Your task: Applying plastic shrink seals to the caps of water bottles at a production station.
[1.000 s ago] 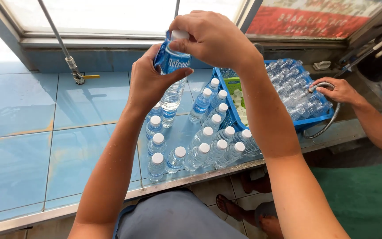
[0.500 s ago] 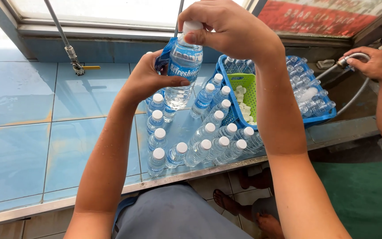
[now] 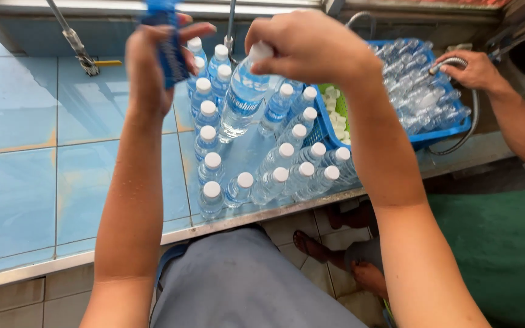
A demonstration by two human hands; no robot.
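Now clear bottle (image 3: 242, 97) w/ white cap, tilted, blue-labelled.

Two blue crates (image 3: 451, 130) — three hands in view

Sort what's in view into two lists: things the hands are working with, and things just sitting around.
In hand:
- right hand holding a water bottle by its cap end
- left hand holding a blue label

Lying about:
- capped bottles on the tiled counter
- blue crate of bottles
- green basket
- another person's hand on a hose
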